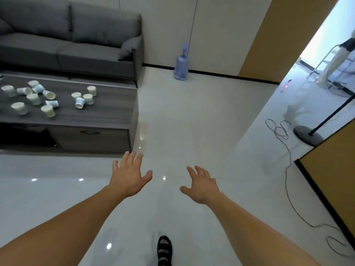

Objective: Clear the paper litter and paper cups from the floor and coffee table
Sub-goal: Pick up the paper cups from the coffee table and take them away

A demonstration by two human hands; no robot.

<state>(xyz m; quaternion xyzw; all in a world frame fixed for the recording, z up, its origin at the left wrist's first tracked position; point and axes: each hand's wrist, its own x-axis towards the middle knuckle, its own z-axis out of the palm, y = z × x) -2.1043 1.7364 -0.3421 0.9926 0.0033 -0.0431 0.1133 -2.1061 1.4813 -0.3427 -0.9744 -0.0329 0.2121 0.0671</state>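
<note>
I hold both arms out over bare floor (pixel 182 116) at frame centre: left hand (pixel 128 174) and right hand (pixel 199 184) splayed wide, holding nothing. Paper cups (pixel 48 96) lie scattered, some tipped, on the coffee table (pixel 107 112), upper left. No paper litter visible.

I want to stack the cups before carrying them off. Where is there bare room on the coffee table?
Bare: the right end of the coffee table, between the group of four cups and its right edge. Crowded: the left half, where paper cups stand and lie close together.
</note>
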